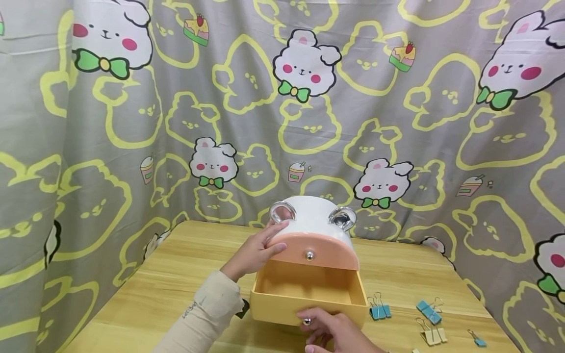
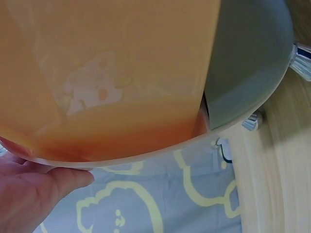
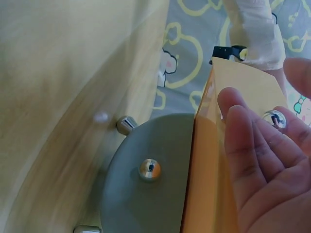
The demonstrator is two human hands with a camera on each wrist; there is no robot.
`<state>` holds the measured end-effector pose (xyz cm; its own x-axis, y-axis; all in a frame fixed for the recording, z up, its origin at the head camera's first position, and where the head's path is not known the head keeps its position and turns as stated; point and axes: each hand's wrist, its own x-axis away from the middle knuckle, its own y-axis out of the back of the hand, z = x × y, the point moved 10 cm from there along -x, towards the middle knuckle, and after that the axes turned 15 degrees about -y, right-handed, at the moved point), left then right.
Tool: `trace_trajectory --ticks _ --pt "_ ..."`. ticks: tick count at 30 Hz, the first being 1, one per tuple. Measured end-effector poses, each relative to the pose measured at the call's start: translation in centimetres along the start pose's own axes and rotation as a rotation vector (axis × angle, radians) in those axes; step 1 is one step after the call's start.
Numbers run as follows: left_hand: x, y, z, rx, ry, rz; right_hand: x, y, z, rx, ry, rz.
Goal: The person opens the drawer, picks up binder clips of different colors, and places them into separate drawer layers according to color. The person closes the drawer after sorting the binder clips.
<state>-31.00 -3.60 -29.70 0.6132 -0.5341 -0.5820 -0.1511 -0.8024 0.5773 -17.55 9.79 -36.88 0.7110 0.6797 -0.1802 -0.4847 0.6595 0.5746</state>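
Observation:
On the table stands a small rounded cabinet [image 1: 309, 210] with a white body, two silver ring ears and a pink upper drawer [image 1: 328, 254] with a silver knob. Its yellow lower drawer [image 1: 278, 307] is pulled out and holds nothing inside. My left hand [image 1: 258, 249] rests on the cabinet's left side below one ear, thumb by the pink front. At the yellow drawer's front, my right hand [image 1: 337, 329] has its fingers around the silver knob [image 3: 275, 119], index finger over it. In the left wrist view, the left thumb [image 2: 73, 180] touches the cabinet's rim.
Right of the drawer lie several binder clips: a blue one [image 1: 380, 312] close by, another blue one [image 1: 429, 312], a cream one [image 1: 434, 336] and a small blue one [image 1: 478, 340]. A patterned curtain [image 1: 247, 117] hangs behind and beside the wooden table [image 1: 194, 245].

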Motion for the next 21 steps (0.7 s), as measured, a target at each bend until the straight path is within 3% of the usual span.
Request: trace_trajectory --ticks 5,9,16,21 --pt "0.01 -0.12 0.17 0.003 0.013 0.005 0.35 -0.47 0.46 -0.019 0.047 0.029" --pt "0.01 -0.10 0.08 0.002 0.006 0.000 0.41 -0.70 0.41 -0.045 0.031 0.057" --pt "-0.05 -0.01 -0.22 0.003 -0.011 -0.003 0.67 -0.98 0.72 0.008 0.048 0.047" --pt "0.03 -0.02 -0.19 0.002 -0.012 -0.002 0.75 -1.02 0.81 -0.037 0.024 0.058"
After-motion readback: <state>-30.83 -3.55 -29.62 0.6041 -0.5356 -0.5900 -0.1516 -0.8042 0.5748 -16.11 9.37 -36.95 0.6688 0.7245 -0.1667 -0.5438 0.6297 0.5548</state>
